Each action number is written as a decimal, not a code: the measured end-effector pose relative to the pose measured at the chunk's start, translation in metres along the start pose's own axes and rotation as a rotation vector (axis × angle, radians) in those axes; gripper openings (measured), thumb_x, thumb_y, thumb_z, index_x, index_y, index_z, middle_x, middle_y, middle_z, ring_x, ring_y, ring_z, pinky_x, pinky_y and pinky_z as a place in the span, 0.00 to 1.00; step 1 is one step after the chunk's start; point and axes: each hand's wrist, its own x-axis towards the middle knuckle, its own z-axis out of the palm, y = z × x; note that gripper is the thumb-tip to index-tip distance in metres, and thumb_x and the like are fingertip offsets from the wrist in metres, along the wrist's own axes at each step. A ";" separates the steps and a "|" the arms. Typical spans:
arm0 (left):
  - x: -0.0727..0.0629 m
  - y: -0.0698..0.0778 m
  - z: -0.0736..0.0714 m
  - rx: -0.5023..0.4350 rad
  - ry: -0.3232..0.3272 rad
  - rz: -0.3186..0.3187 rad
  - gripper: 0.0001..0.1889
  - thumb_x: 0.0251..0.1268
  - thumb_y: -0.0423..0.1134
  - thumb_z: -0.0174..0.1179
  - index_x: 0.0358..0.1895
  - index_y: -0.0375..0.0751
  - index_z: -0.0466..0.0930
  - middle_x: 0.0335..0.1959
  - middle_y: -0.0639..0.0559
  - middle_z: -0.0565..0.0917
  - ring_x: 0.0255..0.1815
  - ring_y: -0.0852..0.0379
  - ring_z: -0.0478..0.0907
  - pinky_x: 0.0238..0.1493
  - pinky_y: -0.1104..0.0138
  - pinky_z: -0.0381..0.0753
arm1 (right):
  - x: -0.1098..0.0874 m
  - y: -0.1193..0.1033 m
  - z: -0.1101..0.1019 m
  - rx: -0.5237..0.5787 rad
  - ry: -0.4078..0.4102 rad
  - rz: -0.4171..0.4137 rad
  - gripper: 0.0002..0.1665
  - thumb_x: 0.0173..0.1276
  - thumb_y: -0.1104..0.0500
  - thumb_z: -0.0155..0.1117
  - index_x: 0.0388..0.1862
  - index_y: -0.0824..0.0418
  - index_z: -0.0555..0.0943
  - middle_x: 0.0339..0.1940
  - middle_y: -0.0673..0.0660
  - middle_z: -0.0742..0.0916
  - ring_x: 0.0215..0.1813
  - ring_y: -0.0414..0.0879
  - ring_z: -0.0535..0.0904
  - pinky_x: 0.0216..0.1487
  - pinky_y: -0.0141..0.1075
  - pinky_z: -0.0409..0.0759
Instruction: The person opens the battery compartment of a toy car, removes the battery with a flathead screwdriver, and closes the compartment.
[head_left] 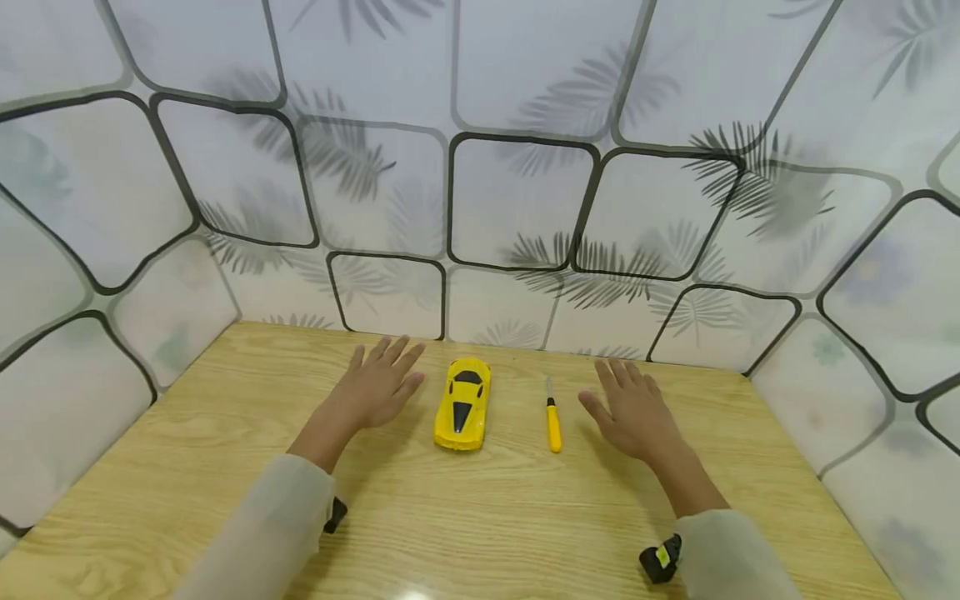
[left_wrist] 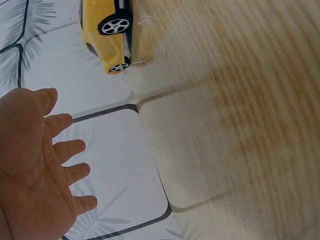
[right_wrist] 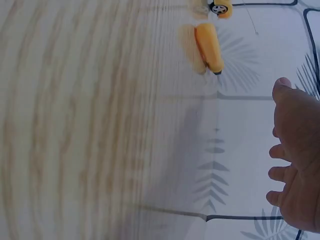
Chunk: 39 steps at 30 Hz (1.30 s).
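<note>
A yellow toy car [head_left: 462,406] with black windows stands on the wooden table between the hands. To its right lies a small screwdriver [head_left: 553,425] with a yellow handle, its thin metal shaft pointing to the back wall. My left hand [head_left: 380,385], palm down with fingers spread, is left of the car and apart from it. Over on the right, my right hand [head_left: 633,412] is held the same way, beside the screwdriver without touching it. The left wrist view shows the car's wheels [left_wrist: 116,25] from the side. In the right wrist view the screwdriver handle [right_wrist: 209,47] appears beyond the thumb.
The light wood tabletop [head_left: 480,517] ends at a wall covering [head_left: 517,208] with dark outlined cells and grey leaf prints, which also runs along both sides. Each wrist wears a black device [head_left: 660,560] below a pale sleeve [head_left: 731,550].
</note>
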 end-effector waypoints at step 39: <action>0.057 0.010 0.019 0.058 -0.100 0.206 0.29 0.86 0.54 0.38 0.81 0.45 0.59 0.79 0.39 0.61 0.80 0.37 0.56 0.76 0.37 0.54 | 0.017 -0.102 0.016 -0.159 -0.078 -0.341 0.43 0.82 0.36 0.48 0.84 0.59 0.57 0.81 0.63 0.64 0.81 0.61 0.56 0.80 0.59 0.54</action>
